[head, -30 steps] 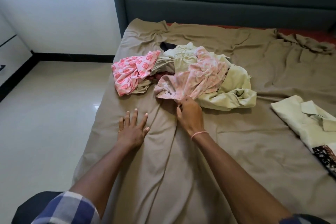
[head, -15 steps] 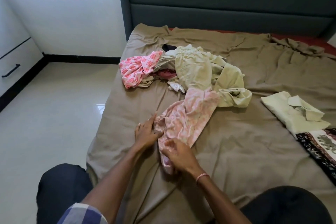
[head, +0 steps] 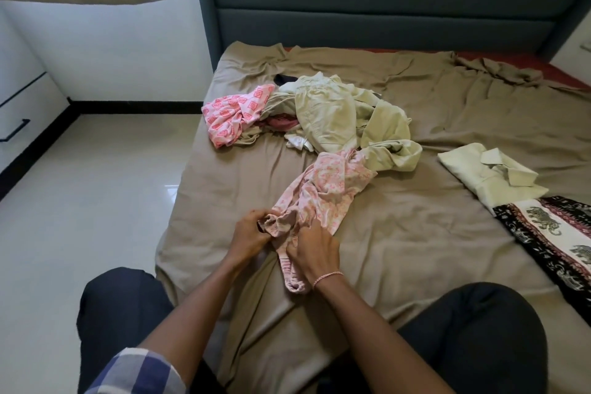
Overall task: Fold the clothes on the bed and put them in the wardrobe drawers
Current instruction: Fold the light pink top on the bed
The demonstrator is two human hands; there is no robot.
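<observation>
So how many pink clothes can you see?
3: a square-patterned one left of the pile, a flowery one held by the left hand and right hand, a darker bit tucked in it. More may hide underneath.

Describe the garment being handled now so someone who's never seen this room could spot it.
On the bed with the tan sheet, a heap of clothes lies toward the left side. Trailing from it toward the near edge is a pale pink garment, its near end held by the left hand and right hand. Unlike the bold pink-squares cloth on the heap's left, its print is faint.
</observation>
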